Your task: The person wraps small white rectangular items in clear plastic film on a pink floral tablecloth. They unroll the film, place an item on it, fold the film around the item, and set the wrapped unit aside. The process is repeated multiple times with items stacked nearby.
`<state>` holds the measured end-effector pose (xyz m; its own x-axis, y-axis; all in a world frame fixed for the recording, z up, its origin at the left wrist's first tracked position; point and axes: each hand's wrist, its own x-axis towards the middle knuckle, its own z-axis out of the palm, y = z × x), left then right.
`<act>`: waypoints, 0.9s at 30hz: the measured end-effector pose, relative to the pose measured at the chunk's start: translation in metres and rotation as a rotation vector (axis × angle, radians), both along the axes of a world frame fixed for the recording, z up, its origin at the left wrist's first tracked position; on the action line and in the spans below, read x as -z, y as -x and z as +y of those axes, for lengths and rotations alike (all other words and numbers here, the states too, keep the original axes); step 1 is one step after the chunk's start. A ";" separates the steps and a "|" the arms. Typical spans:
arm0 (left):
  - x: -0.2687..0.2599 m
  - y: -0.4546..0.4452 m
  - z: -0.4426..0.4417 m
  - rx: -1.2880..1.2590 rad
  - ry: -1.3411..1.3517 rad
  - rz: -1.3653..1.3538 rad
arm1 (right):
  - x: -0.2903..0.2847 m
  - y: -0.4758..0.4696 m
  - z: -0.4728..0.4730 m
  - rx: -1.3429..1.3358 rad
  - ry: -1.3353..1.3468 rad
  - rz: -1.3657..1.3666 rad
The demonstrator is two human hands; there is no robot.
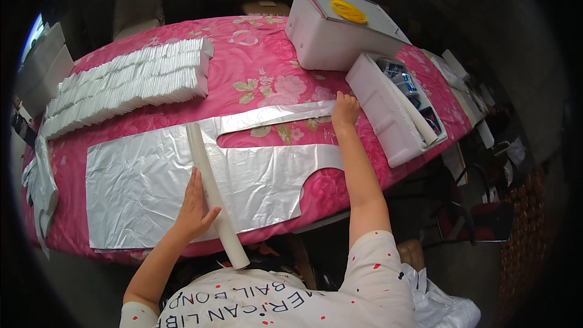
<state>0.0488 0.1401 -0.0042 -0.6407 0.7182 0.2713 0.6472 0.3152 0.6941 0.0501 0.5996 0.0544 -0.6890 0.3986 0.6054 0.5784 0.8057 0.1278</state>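
Note:
A shiny silvery-white plastic sheet (141, 182), cut like a disposable apron, lies flat and creased before me, with a long strip (278, 113) and a curved cut-out at its right side. Across it lies a pale rigid tube (213, 191), slanting towards me, its near end past the table edge by my shirt. My left hand (196, 212) rests against the tube, fingers straight along its left side and thumb over the top. At the strip's far right end, my right hand (345, 109) is closed on the plastic; the pinched part is hidden.
Rows of folded white packets (132, 82) stand at the back left. A foam box (337, 41) carries a flat board and a yellow ring (348, 11). Beside my right hand sits an open foam box (382, 114) with small packages. Loose plastic (43, 191) hangs over the left edge.

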 end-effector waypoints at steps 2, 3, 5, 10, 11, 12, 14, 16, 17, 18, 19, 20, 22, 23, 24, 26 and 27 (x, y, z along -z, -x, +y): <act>-0.005 -0.002 0.001 0.047 -0.023 -0.005 | 0.002 -0.004 -0.013 0.060 0.106 0.046; -0.008 -0.003 0.003 0.063 -0.027 -0.015 | 0.008 -0.009 -0.026 -0.070 0.126 0.088; -0.009 -0.004 0.001 0.069 0.036 -0.012 | 0.017 -0.016 -0.103 -0.459 0.261 0.090; -0.006 -0.008 0.013 0.053 0.146 0.063 | 0.052 -0.073 -0.241 -0.919 0.707 -0.280; -0.005 -0.009 0.014 0.048 0.130 0.049 | 0.057 -0.077 -0.245 -0.924 0.648 -0.319; -0.005 -0.009 0.016 0.046 0.115 0.038 | 0.061 -0.079 -0.246 -0.928 0.588 -0.355; -0.006 -0.011 0.018 0.044 0.108 0.021 | 0.061 -0.081 -0.224 -0.833 0.568 -0.384; -0.007 -0.011 0.020 0.031 0.116 0.012 | 0.059 -0.083 -0.190 -0.741 0.540 -0.396; -0.007 -0.011 0.020 0.030 0.122 0.017 | 0.059 -0.087 -0.169 -0.693 0.523 -0.392; -0.007 -0.012 0.020 0.026 0.124 0.022 | 0.060 -0.092 -0.148 -0.667 0.502 -0.337; -0.006 -0.011 0.022 0.027 0.125 0.026 | 0.064 -0.099 -0.124 -0.636 0.481 -0.283; -0.006 -0.012 0.024 0.025 0.123 0.021 | 0.070 -0.107 -0.100 -0.572 0.474 -0.245; -0.008 -0.014 0.026 0.014 0.129 0.010 | 0.075 -0.126 -0.066 -0.426 0.470 -0.170; -0.007 -0.014 0.026 0.011 0.129 0.021 | 0.076 -0.137 -0.054 -0.341 0.469 -0.131; -0.005 -0.015 0.026 0.007 0.131 0.031 | 0.078 -0.146 -0.045 -0.277 0.457 -0.112; -0.005 -0.018 0.027 0.004 0.143 0.045 | 0.079 -0.161 -0.033 -0.146 0.429 -0.086; -0.005 -0.019 0.027 -0.007 0.150 0.045 | 0.079 -0.165 -0.033 -0.080 0.417 -0.077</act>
